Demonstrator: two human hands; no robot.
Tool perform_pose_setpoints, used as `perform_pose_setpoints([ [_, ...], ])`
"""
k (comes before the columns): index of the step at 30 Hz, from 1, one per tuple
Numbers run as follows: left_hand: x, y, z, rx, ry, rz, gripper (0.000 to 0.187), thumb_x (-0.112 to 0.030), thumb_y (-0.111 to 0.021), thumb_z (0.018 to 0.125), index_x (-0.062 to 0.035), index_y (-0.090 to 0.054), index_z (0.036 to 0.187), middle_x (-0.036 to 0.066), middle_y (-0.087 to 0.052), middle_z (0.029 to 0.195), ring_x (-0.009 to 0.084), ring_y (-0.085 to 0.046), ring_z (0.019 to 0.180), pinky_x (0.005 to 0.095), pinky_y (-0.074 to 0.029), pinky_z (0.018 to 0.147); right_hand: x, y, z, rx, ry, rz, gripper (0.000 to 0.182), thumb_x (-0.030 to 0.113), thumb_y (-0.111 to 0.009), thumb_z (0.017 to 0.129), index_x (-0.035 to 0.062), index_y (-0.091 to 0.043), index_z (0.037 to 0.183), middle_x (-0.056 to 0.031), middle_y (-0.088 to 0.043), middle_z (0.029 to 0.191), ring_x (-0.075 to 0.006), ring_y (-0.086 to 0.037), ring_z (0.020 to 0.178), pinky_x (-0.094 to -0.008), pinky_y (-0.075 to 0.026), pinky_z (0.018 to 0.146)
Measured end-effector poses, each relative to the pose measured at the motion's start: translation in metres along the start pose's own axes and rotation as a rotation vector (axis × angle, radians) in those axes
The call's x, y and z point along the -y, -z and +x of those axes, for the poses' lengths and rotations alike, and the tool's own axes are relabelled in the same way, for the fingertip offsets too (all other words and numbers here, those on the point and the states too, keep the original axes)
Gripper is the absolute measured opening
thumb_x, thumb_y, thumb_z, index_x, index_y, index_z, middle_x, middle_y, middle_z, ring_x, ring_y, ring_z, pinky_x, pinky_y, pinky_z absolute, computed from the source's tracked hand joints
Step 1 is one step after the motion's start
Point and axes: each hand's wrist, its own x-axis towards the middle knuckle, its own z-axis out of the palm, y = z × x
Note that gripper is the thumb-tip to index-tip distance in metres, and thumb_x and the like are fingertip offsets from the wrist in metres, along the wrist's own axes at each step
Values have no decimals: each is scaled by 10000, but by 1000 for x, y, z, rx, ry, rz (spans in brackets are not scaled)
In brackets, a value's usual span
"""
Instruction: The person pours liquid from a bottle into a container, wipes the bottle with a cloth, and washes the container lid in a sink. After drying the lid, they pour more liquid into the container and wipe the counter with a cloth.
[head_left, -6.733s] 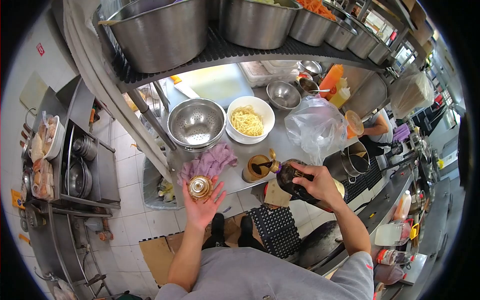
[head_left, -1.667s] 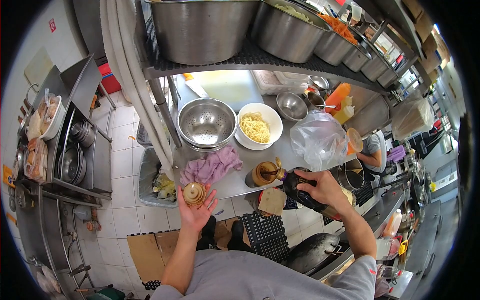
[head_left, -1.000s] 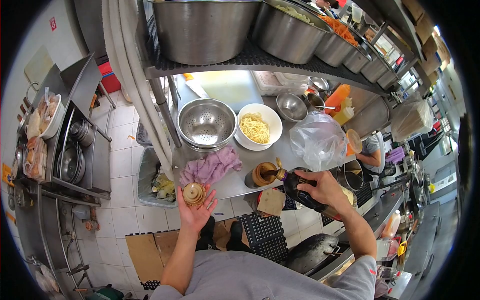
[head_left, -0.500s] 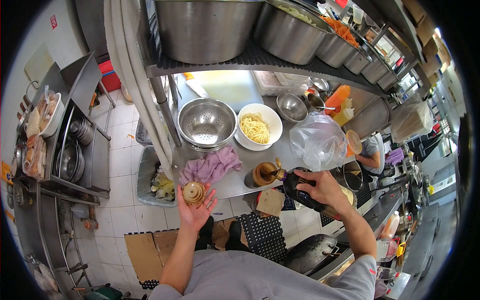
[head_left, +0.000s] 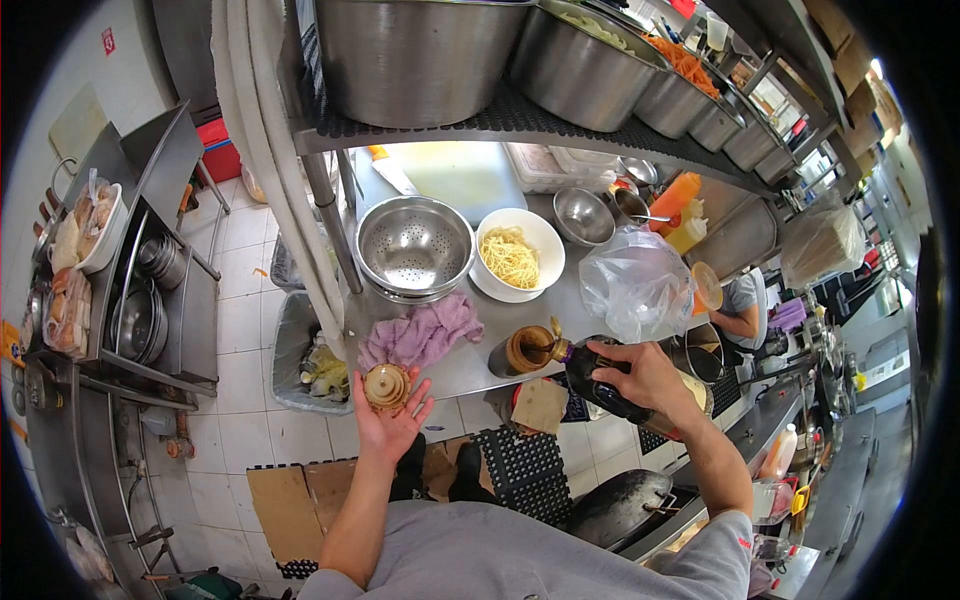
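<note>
My right hand (head_left: pixel 645 376) is wrapped round a dark bottle (head_left: pixel 588 372), tipped so its yellow-rimmed mouth points left. Dark liquid runs from that mouth into an open brown jar (head_left: pixel 512 357) at the front edge of the steel counter (head_left: pixel 470 365). On the palm and fingers of my left hand (head_left: pixel 388 432) rests a round tan lid (head_left: pixel 386 386), palm up. Just beyond that hand lies a crumpled purple cloth (head_left: pixel 425 333). Behind the jar stands a white bowl (head_left: pixel 548 240) of yellow noodles (head_left: pixel 510 257).
A steel colander (head_left: pixel 400 245) and a small metal bowl (head_left: pixel 584 215) flank the noodles. A clear plastic bag (head_left: pixel 625 285) lies right of them. Overhead runs a shelf (head_left: pixel 440 135) with steel containers. Left below is a waste bin (head_left: pixel 290 375); another person (head_left: pixel 742 305) is at right.
Almost nothing differs. The dark stream still runs from the bottle into the jar, and both hands keep nearly the same places.
</note>
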Motion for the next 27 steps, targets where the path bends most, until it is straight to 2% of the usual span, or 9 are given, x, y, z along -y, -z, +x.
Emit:
perform_pose_setpoints([
  [18, 0, 4, 0, 6, -9, 2, 706, -702, -451, 842, -89, -568, 1173, 58, -612, 1175, 244, -552, 1099, 409, -432, 931, 5, 1, 1, 19, -5, -26, 414, 237, -720, 796, 203, -641, 1201, -175, -687, 875, -325, -667, 784, -376, -502, 747],
  [25, -1, 6, 2, 12, -12, 3, 713, -703, -459, 837, -83, -568, 1171, 58, -611, 1174, 244, -549, 1098, 404, -427, 934, 0, -2, 3, 11, 17, -26, 418, 250, -723, 794, 209, -639, 1202, -181, -684, 898, -343, -661, 807, -382, -502, 757],
  [27, -1, 8, 2, 4, -5, 17, 715, -712, -387, 860, -100, -557, 1186, 56, -593, 1207, 259, -536, 1147, 414, -408, 963, 0, -2, 3, 7, 18, -27, 419, 253, -723, 794, 209, -639, 1202, -182, -683, 900, -347, -660, 812, -383, -502, 759],
])
